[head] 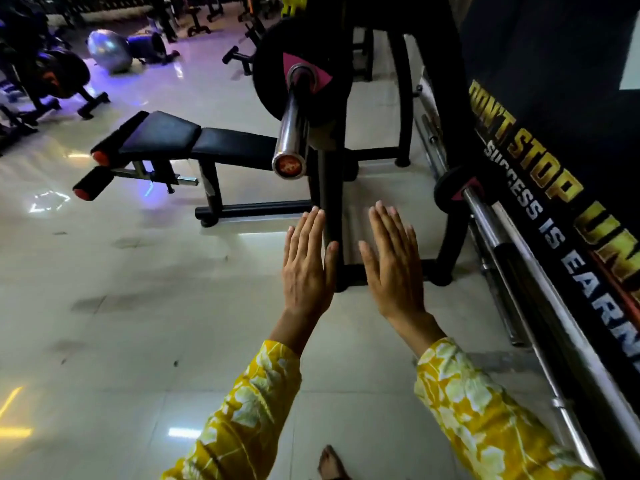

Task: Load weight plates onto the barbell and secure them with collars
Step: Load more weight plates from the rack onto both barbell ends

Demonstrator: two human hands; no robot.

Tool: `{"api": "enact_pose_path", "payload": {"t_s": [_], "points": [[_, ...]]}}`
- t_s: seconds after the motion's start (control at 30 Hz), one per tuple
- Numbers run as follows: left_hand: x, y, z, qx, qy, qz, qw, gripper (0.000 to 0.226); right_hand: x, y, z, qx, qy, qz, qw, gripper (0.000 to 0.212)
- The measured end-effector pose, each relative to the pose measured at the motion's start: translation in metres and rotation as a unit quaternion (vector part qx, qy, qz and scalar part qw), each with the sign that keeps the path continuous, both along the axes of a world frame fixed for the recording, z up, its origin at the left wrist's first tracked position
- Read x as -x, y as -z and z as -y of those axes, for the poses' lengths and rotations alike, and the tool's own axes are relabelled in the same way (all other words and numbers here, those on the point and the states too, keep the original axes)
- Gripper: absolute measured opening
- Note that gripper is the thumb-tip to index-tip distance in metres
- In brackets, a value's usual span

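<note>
The chrome barbell sleeve [292, 129] points toward me from the black rack, its capped end at centre. One black weight plate [277, 64] with a pink label sits far back on the sleeve. No collar shows on it. My left hand [306, 268] and my right hand [394, 268] are held flat side by side below the sleeve end, backs up, fingers extended, holding nothing. Both wrists wear yellow flowered sleeves.
The black rack upright [330, 209] stands just beyond my hands. A black bench [194, 140] lies to the left. Spare bars, one with a small plate [450, 192], lean along the lettered wall on the right. A silver exercise ball [109, 50] and other machines stand far left.
</note>
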State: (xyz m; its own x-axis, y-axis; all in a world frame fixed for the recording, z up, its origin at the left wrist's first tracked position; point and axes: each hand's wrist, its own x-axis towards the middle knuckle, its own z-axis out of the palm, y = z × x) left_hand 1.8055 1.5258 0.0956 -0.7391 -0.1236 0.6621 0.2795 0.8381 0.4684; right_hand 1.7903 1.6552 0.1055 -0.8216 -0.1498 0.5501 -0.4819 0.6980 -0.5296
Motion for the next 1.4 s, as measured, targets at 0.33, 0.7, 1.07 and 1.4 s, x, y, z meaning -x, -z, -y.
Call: {"api": "enact_pose_path", "payload": {"t_s": [0.33, 0.7, 1.07, 1.4], "points": [[0.013, 0.045, -0.105, 0.022, 0.103, 0.110, 0.988, 0.044, 0.001, 0.046, -0.112, -0.031, 0.092, 0.056, 0.994, 0.046], [0.171, 0.094, -0.186, 0.022, 0.178, 0.180, 0.967, 0.042, 0.131, 0.084, -0.194, -0.087, 0.158, 0.159, 0.971, 0.047], [0.343, 0.176, -0.258, -0.070, 0.167, 0.348, 0.920, 0.048, 0.308, 0.151, -0.276, -0.082, 0.163, 0.223, 0.958, 0.046], [0.481, 0.277, -0.311, -0.447, 0.034, 0.389, 0.805, 0.074, 0.492, 0.243, -0.347, 0.154, 0.158, 0.250, 0.943, 0.065]]}}
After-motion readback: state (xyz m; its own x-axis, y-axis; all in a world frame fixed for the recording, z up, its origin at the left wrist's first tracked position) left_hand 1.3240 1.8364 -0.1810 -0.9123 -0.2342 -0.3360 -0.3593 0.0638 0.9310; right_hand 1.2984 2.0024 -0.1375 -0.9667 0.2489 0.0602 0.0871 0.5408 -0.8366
